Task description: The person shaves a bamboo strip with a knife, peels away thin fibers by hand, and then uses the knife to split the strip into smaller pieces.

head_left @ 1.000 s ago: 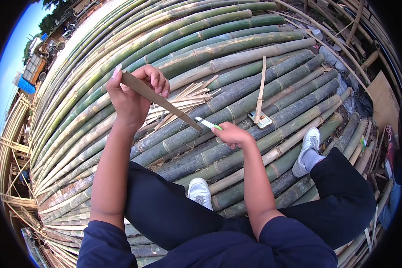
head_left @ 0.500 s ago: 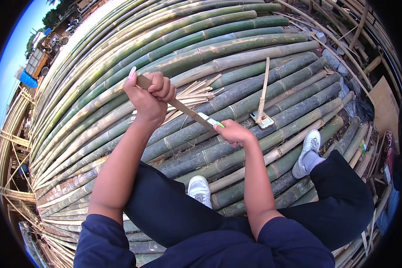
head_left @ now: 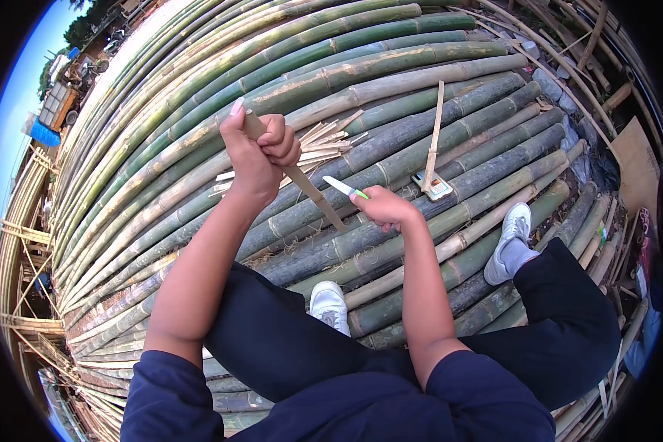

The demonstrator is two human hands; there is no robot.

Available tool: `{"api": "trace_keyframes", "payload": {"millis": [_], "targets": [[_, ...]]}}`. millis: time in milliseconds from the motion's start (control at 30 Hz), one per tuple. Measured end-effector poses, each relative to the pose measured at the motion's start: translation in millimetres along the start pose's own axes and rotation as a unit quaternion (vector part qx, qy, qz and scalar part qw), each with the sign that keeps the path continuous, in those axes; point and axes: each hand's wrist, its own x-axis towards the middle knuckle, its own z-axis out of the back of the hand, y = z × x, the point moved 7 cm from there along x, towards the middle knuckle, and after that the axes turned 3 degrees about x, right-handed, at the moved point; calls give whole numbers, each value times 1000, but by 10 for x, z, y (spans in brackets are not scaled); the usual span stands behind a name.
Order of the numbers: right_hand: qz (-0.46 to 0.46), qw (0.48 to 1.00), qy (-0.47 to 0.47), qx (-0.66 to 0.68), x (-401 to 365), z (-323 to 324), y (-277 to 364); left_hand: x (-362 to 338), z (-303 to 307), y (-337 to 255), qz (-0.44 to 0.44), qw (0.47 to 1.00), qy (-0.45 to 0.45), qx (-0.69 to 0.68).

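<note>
My left hand [head_left: 255, 158] is closed around the upper part of a flat bamboo strip [head_left: 311, 193], which slants down and to the right in front of me. My right hand [head_left: 387, 206] grips a small knife [head_left: 339, 186] with a pale blade and a bright green part by the handle. The blade points up and left, just right of the strip and apart from it in this view. Beyond my left hand lies a loose heap of split bamboo sticks [head_left: 320, 151]. Fine shavings are scattered on the poles below the strip.
Long bamboo poles [head_left: 390, 96] lie side by side under and around me. A phone [head_left: 435, 187] rests on them at right, with a thin bamboo stick [head_left: 435, 136] across its edge. My white shoes [head_left: 329, 306] stand on the poles. A truck [head_left: 57, 99] stands far left.
The knife has come away from the strip, its blade now fully visible. My left hand has shifted slightly right, and the strip hangs more steeply.
</note>
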Motion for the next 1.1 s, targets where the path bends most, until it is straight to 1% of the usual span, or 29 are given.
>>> {"api": "trace_keyframes", "payload": {"millis": [133, 667, 767, 833, 1100], "targets": [[-5, 1000, 5, 4, 10, -1, -16, 15, -6, 64, 6, 1000, 6, 25], [2, 1000, 7, 8, -9, 5, 15, 8, -19, 75, 7, 1000, -2, 10], [6, 1000, 2, -7, -23, 0, 37, 18, 8, 123, 9, 1000, 0, 4], [-5, 1000, -2, -1, -24, -7, 28, 38, 34, 197, 15, 1000, 1, 14], [5, 1000, 7, 8, -16, -5, 28, 118, 86, 409, 28, 1000, 0, 11]]}}
